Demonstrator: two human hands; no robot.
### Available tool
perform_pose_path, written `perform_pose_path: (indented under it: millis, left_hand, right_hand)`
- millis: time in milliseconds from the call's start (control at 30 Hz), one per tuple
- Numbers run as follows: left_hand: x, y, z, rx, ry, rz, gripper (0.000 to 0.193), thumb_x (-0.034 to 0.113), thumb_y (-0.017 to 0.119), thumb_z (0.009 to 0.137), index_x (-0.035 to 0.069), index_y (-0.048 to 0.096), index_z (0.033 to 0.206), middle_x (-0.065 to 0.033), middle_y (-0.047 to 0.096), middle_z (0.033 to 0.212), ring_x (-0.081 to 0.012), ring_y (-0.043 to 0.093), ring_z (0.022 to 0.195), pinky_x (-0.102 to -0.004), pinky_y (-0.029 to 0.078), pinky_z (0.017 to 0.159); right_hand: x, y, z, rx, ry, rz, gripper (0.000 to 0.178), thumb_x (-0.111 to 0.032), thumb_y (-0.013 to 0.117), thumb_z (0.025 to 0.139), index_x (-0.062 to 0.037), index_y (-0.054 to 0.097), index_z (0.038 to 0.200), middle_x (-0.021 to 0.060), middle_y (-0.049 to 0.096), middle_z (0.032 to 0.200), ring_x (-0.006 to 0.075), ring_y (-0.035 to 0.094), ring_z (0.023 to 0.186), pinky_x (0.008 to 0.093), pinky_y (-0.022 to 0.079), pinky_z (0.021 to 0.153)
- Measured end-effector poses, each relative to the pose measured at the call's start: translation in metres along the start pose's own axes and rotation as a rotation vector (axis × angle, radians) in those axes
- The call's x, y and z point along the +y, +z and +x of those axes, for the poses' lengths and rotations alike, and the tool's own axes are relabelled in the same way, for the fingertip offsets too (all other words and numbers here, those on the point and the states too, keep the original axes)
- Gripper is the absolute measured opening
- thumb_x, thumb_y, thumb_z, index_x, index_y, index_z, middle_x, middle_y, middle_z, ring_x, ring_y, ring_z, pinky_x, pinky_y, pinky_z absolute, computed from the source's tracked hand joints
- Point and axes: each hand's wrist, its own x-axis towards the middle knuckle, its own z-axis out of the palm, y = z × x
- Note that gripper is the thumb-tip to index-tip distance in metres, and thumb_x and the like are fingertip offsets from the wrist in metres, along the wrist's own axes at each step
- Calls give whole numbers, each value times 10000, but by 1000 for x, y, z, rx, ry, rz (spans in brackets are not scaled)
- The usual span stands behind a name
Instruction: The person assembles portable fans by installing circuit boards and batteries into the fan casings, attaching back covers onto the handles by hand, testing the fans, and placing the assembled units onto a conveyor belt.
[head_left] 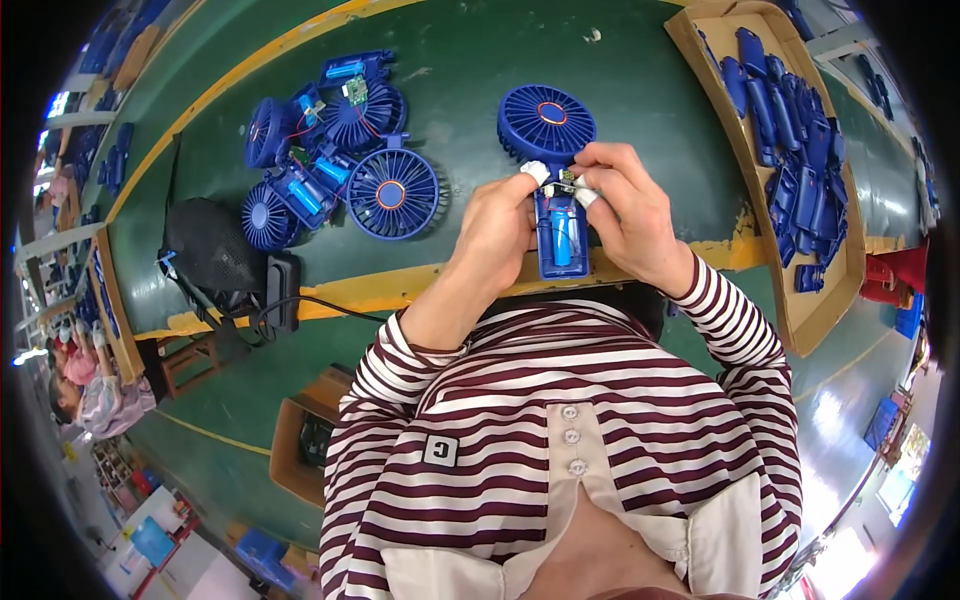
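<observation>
Green workbench (pixel 470 60) edged with yellow stripes, cluster of blue fan halves (pixel 335 150) at left, black mesh pouch (pixel 212 245), black box with cable (pixel 283 290), cardboard tray of blue covers (pixel 800 150) at right

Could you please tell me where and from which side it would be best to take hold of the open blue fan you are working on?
Probably by the handle, fingers closing on its two long outer walls from left and right. The blue fan lies flat with the handle's open side up, showing the blue battery, so pinching top-down would likely press on the parts inside.
</observation>
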Motion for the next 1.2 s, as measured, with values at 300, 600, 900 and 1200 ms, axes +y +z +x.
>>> perform_pose_path:
  millis: [300, 600, 900, 1200]
  left_hand:
    - [-3, -6, 3, -22, -5, -14, 188, 155, 450, 842, 5, 541, 910, -63, 597, 790, -143, 593, 633, -308, 506, 525]
    - [-3, -6, -2, -1, -29, 28, 193, 154, 428, 853, 7, 543, 903, -58, 592, 772, -130, 580, 621, -301, 498, 529]
    - [-6, -10, -2, -22, -36, -15, 213, 182, 427, 861, 17, 553, 909, -54, 594, 776, -136, 580, 646, -284, 487, 587]
    - [-11, -16, -2, -113, -29, 130, 146, 90, 540, 831, 6, 591, 939, -45, 616, 831, -103, 589, 705, -252, 492, 630]
  right_hand:
    - [-1, 0, 1, -76, -19, -36, 262, 137, 508, 635, 93, 528, 893, 179, 500, 1003, 308, 555, 858, 344, 481, 718]
    - [-3, -1, 2, -181, -65, -157, 265, 135, 511, 627, 92, 508, 888, 183, 494, 1019, 316, 550, 870, 344, 484, 715]
    - [-1, -1, 1, -282, -124, -228, 225, 72, 537, 652, 87, 511, 876, 175, 482, 1053, 309, 528, 898, 350, 487, 700]
    - [-2, -1, 0, -336, -185, -296, 225, -14, 542, 658, 86, 510, 856, 172, 474, 1043, 298, 517, 859, 345, 477, 713]
